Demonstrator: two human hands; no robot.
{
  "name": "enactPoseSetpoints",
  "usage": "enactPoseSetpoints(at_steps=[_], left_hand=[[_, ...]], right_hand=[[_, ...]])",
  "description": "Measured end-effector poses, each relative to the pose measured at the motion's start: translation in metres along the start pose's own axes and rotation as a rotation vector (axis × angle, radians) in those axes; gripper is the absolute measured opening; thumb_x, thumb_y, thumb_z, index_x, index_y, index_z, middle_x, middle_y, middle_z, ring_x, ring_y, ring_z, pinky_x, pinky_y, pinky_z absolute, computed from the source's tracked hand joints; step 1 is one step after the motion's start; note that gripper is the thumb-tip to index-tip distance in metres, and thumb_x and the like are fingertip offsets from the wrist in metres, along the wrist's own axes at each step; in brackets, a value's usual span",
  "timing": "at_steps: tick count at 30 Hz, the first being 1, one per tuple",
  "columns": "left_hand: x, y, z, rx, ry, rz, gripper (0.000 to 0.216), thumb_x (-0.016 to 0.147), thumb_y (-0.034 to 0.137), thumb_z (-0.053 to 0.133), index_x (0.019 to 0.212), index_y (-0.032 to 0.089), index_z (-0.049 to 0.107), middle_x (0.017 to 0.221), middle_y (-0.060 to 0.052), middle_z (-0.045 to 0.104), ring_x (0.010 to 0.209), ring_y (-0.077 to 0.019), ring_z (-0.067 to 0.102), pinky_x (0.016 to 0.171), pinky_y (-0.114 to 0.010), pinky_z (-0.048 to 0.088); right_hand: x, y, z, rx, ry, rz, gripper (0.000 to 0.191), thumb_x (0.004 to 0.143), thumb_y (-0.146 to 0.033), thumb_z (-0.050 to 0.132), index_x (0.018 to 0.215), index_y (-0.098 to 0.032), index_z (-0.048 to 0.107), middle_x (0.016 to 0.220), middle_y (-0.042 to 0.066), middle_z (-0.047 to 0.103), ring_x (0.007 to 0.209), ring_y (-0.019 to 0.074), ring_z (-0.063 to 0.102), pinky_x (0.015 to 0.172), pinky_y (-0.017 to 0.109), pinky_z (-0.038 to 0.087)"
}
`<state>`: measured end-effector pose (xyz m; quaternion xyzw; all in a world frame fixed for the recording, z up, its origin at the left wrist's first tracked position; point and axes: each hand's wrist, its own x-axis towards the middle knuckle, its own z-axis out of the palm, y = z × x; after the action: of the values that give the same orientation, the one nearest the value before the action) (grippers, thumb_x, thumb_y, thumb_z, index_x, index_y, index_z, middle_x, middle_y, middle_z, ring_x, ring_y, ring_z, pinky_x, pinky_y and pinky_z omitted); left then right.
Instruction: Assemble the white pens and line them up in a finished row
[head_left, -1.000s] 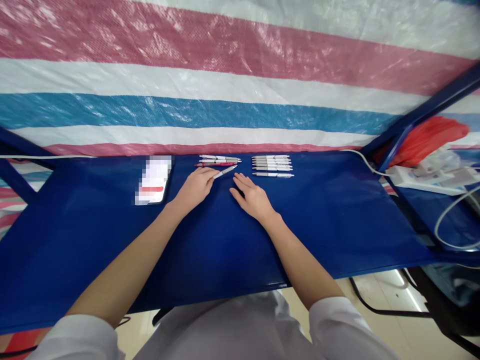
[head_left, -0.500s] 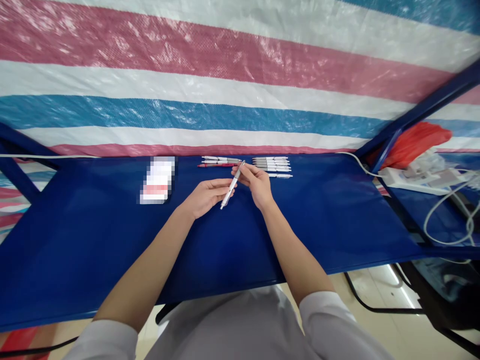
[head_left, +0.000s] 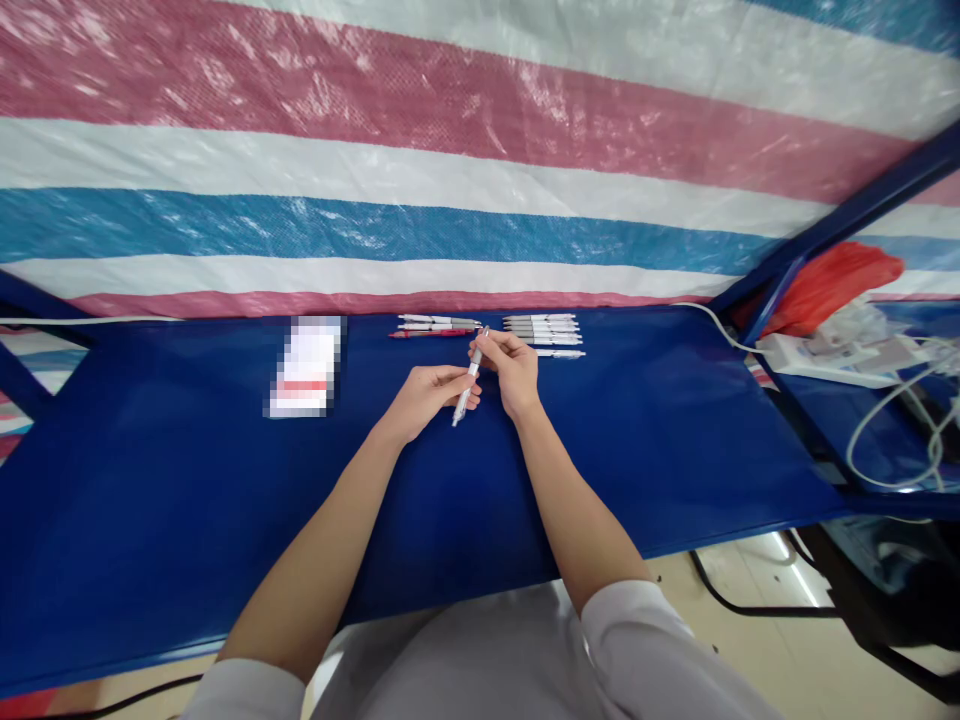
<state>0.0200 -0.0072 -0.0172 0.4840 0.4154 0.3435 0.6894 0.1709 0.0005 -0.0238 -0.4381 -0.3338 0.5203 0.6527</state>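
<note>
Both my hands hold one white pen (head_left: 468, 384) above the blue table (head_left: 675, 440). My left hand (head_left: 429, 395) grips its lower part, fingers curled round the barrel. My right hand (head_left: 510, 368) pinches its upper end. The pen stands tilted, tip toward me. Behind my hands, at the far edge, lie two groups of pens: a left group (head_left: 435, 326) with a red one among white ones, and a right row of several white pens (head_left: 544, 332).
A blurred white card (head_left: 306, 366) lies on the table to the left. A striped tarp (head_left: 450, 160) hangs behind. To the right, a power strip (head_left: 817, 358) with white cables, a red bag (head_left: 832, 280) and a blue frame bar.
My left hand lifted a pen from beside the left group, my right hand came off the table to take its upper end, and the pen now stands steeper between both hands.
</note>
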Motion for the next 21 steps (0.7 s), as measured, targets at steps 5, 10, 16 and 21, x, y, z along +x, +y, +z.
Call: enactPoseSetpoints(at_steps=[5,10,16,21], left_hand=[[-0.003,-0.001,-0.002,-0.036,-0.069,-0.018,0.039,0.070,0.043,0.084,0.092,0.012,0.075,0.081,-0.009,0.074,0.071,-0.0213,0.071,0.078,-0.041,0.060],[-0.003,-0.003,-0.007,-0.048,-0.111,-0.036,0.038,0.070,0.042,0.084,0.093,0.013,0.075,0.082,-0.009,0.075,0.070,-0.0209,0.071,0.078,-0.041,0.060],[-0.002,-0.004,-0.014,-0.058,-0.167,-0.065,0.035,0.075,0.040,0.081,0.096,0.013,0.075,0.081,-0.010,0.075,0.072,-0.0203,0.072,0.076,-0.037,0.060],[-0.003,-0.004,-0.015,-0.066,-0.185,-0.068,0.032,0.076,0.039,0.080,0.095,0.013,0.075,0.081,-0.010,0.075,0.071,-0.0205,0.072,0.074,-0.038,0.059]], right_hand=[[-0.001,-0.002,0.000,-0.010,-0.026,0.004,0.025,0.062,-0.038,0.083,0.078,-0.021,0.072,0.073,0.000,0.074,0.073,0.0173,0.071,0.072,0.034,0.061],[-0.002,-0.001,0.000,-0.024,-0.041,0.005,0.024,0.062,-0.038,0.084,0.074,-0.022,0.072,0.072,-0.001,0.074,0.069,0.0179,0.071,0.073,0.037,0.061],[-0.001,0.003,-0.002,0.036,-0.093,0.010,0.022,0.063,-0.036,0.084,0.075,-0.021,0.073,0.072,-0.001,0.075,0.066,0.0171,0.072,0.068,0.034,0.062],[-0.001,0.001,-0.001,0.044,-0.121,0.045,0.023,0.063,-0.037,0.084,0.077,-0.021,0.073,0.072,-0.001,0.076,0.065,0.0163,0.071,0.068,0.034,0.062]])
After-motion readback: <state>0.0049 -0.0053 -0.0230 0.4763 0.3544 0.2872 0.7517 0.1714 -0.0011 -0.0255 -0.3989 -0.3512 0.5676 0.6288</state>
